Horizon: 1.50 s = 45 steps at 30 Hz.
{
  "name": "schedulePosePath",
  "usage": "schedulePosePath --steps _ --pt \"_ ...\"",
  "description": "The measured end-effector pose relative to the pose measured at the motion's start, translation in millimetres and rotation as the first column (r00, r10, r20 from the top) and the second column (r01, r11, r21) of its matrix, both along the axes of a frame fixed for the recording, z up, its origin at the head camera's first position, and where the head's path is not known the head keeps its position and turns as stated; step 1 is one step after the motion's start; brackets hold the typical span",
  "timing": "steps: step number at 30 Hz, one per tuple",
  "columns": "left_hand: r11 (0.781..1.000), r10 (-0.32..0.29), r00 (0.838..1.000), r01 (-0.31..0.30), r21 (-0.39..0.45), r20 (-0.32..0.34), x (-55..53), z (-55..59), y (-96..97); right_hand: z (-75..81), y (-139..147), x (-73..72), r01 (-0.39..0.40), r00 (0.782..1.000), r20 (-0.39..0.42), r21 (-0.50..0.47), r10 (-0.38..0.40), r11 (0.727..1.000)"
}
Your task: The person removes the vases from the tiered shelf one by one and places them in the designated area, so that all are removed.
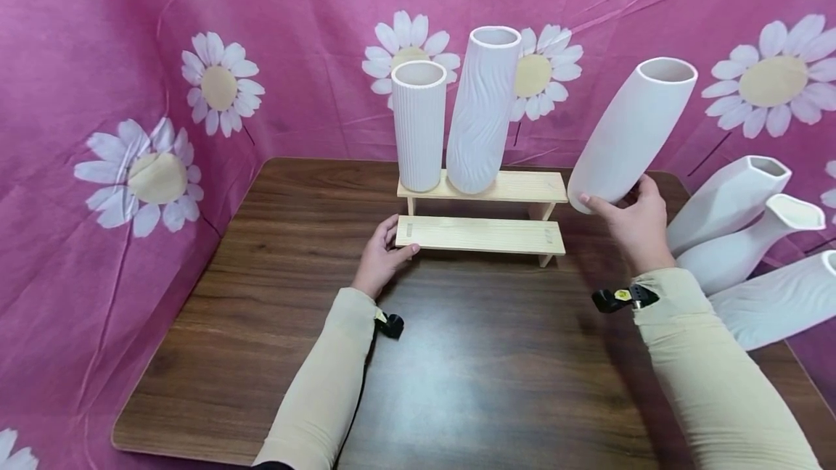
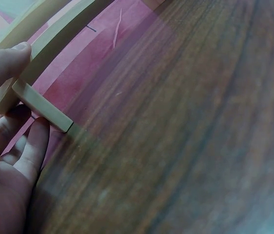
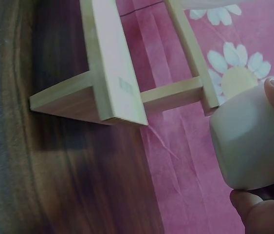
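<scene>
My left hand (image 1: pixel 382 256) grips the left end of the lower board of a two-tier wooden stand (image 1: pixel 483 233), thumb on top and fingers beneath. In the left wrist view the same thumb and fingers pinch the board beside a stand leg (image 2: pixel 42 107). My right hand (image 1: pixel 636 223) holds a smooth white vase (image 1: pixel 630 129) near its base, tilted to the right, just beyond the stand's right end. Its rounded bottom (image 3: pixel 248 141) shows in the right wrist view. On the upper board stand a ribbed white vase (image 1: pixel 420 129) and a taller wavy white vase (image 1: pixel 483 111).
At the table's right side, several more white vases lean or lie: a faceted one (image 1: pixel 728 205), one with a flared mouth (image 1: pixel 744 249) and a wavy one (image 1: pixel 777 299). Brown wooden table (image 1: pixel 261 354) lies below. A pink cloth (image 1: pixel 313 56) with daisies hangs behind.
</scene>
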<state>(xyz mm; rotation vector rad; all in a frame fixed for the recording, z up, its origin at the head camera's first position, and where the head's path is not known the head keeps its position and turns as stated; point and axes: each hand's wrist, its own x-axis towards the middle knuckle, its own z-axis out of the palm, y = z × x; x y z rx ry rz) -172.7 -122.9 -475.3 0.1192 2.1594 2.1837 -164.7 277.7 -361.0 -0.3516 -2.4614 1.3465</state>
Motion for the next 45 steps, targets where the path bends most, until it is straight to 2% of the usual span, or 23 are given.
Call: schedulePosePath --steps 5,9,16,24,31,38,45 --pt "1.000 0.000 1.000 0.000 -0.006 0.003 -0.5 1.1 -0.2 -10.6 4 2.0 0.032 0.999 0.009 -0.019 -0.032 0.999" --pt "1.000 -0.006 1.000 0.006 0.000 0.009 0.5 1.6 0.5 -18.7 8 2.7 0.057 0.998 0.025 0.006 -0.058 0.998" --pt "1.000 -0.005 1.000 0.005 0.005 0.015 3.8 0.4 1.1 -33.5 14 7.5 0.057 0.997 0.051 0.040 -0.059 0.998" --pt "1.000 -0.007 1.000 0.007 -0.003 0.015 6.9 -1.9 0.3 -46.0 17 14.1 0.069 0.992 0.103 0.022 -0.071 0.997" --pt "1.000 -0.014 1.000 0.013 0.015 0.027 8.3 -2.0 -1.1 -51.8 19 12.0 0.079 0.991 0.108 0.022 -0.081 0.997" --pt "1.000 -0.004 1.000 0.004 0.006 0.005 0.6 0.7 -0.1 -52.0 23 7.1 0.087 0.989 0.121 0.031 -0.090 0.996" --pt "1.000 -0.004 1.000 0.004 0.003 0.003 -0.1 1.7 -0.4 -57.0 25 2.9 0.082 0.986 0.146 0.037 -0.086 0.996"
